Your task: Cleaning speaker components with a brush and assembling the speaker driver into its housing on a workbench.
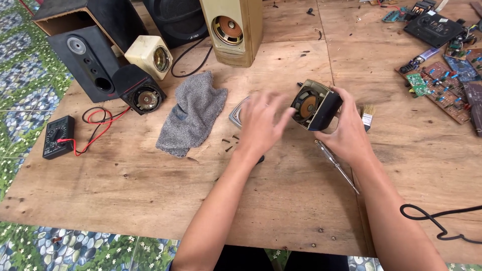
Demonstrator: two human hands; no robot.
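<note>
On the counter (281, 211), a sheet of bare plywood with small knots and a seam running from top to bottom, my two hands work near the middle. Under the counter there is a floor (20, 75) of blue and green pebble tiles, which shows at the left edge and along the near edge.

My right hand (346, 133) grasps a small black speaker (315, 104) from its right side; the fingers wrap around the case and hold it tilted above the wood, with the open front and the orange cone turned to the left. My left hand (261, 123) is released and spread, blurred, just beside the speaker's open front; I cannot tell if the fingertips touch it.

A grey front cover (237, 114) lies partly under my left hand, and some dark screws (228, 143) lie near it. A screwdriver (335, 165) lies under my right wrist and a small brush (368, 116) is just to the right of that hand.

To the left lie a grey cloth (193, 114) and a black multimeter (57, 136) with red leads close to the left edge. More speakers (233, 30) stand along the far side, and circuit boards (444, 83) crowd the far right corner. A black cable (437, 221) loops at the right edge. The near part of the counter, around my forearms, is the widest open wood.
</note>
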